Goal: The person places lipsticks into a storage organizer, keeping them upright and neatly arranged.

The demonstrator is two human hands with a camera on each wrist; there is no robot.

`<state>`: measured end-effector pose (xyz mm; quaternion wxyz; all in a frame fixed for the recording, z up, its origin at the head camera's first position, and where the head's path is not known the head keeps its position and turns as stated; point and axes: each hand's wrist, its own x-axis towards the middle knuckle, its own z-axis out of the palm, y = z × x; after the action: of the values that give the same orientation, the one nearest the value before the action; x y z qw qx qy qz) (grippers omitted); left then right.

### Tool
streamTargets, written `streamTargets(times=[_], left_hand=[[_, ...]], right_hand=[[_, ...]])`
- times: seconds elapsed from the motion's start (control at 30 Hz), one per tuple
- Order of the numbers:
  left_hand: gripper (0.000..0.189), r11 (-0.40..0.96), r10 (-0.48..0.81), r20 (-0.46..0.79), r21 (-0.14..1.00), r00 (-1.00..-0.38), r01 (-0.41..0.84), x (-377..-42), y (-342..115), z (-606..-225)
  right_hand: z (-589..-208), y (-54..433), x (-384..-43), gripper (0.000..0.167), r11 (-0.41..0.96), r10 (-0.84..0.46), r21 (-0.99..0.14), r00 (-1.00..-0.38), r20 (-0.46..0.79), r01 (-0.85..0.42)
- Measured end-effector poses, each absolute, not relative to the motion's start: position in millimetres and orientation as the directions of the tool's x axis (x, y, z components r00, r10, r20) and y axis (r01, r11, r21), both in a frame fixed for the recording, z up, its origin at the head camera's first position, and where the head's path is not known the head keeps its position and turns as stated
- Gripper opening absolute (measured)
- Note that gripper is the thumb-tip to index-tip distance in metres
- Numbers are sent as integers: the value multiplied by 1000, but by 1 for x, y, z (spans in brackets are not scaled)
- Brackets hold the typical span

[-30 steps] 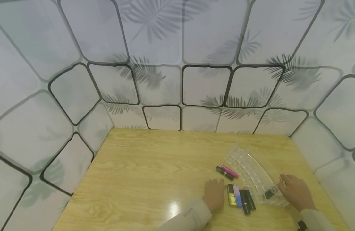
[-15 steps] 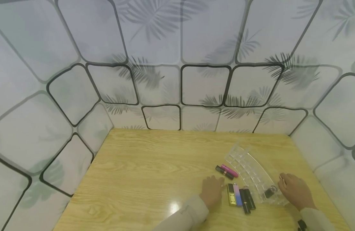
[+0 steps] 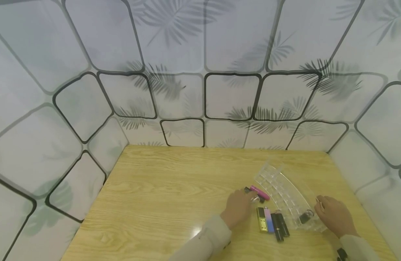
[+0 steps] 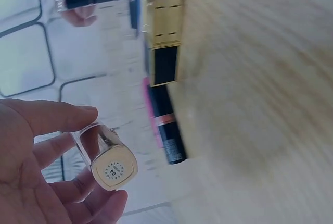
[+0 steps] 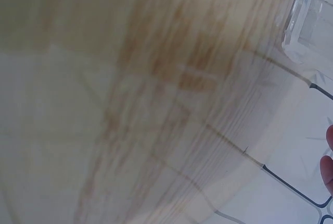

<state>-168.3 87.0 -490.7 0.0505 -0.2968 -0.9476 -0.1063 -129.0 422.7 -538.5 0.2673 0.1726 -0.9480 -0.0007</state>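
Observation:
My left hand (image 3: 237, 209) pinches a squarish lipstick tube (image 4: 114, 168) with a clear, gold-toned case, thumb on one side and fingers on the other. Its round base label faces the left wrist camera. The hand hovers by a pink tube (image 3: 260, 193) and a black lipstick (image 4: 169, 135), covering part of the black one in the head view. On the right, my right hand (image 3: 335, 216) has bent fingers right at the near end of a clear curved lipstick organizer (image 3: 286, 195); whether they grip it I cannot tell. Only fingertips (image 5: 327, 172) show in the right wrist view.
A dark lipstick (image 3: 306, 216) stands in the organizer's near end. Before the organizer lie a gold-and-black lipstick (image 3: 262, 222), a pink-to-blue tube (image 3: 269, 222) and two black tubes (image 3: 278, 229) side by side. Patterned fabric walls (image 3: 233, 98) enclose the wooden table (image 3: 161, 188).
My left hand has moved up and slightly left, from beside the gold-and-black lipstick to near the pink and black tubes; the tube it holds now shows. The right hand stays put.

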Motion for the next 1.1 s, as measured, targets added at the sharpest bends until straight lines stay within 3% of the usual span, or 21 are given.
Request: streamTargets(times=[0.23, 0.37, 0.43, 0.5, 0.6, 0.83, 1.0, 1.1], left_hand=[[45, 719, 546, 285, 324, -788, 615, -170, 85, -472], [45, 655, 532, 397, 366, -748, 661, -169, 85, -465], [45, 624, 517, 455, 380, -725, 683, -168, 85, -462], [44, 594, 495, 499, 402, -711, 697, -167, 85, -461], [40, 554, 459, 541, 446, -705, 703, -165, 85, -459], [36, 426, 383, 577, 583, -722, 692, -165, 86, -452], [40, 345, 354, 583, 646, -731, 681, -165, 87, -452], [41, 301, 334, 585, 677, -739, 672, -164, 87, -452]], right_hand=[[-540, 425, -129, 17, 906, -423, 202, -751, 508, -373], [-540, 424, -129, 11, 937, -339, 108, -785, 518, -333], [-540, 425, -130, 21, 931, -358, 131, -777, 517, -341], [-539, 426, -130, 41, 900, -436, 223, -741, 511, -376], [-539, 427, -131, 54, 866, -500, 292, -703, 505, -406], [-538, 427, -130, 26, 868, -496, 284, -712, 498, -406], [-540, 427, -132, 49, 858, -513, 305, -690, 510, -413], [-540, 425, -131, 44, 901, -432, 208, -739, 517, -381]])
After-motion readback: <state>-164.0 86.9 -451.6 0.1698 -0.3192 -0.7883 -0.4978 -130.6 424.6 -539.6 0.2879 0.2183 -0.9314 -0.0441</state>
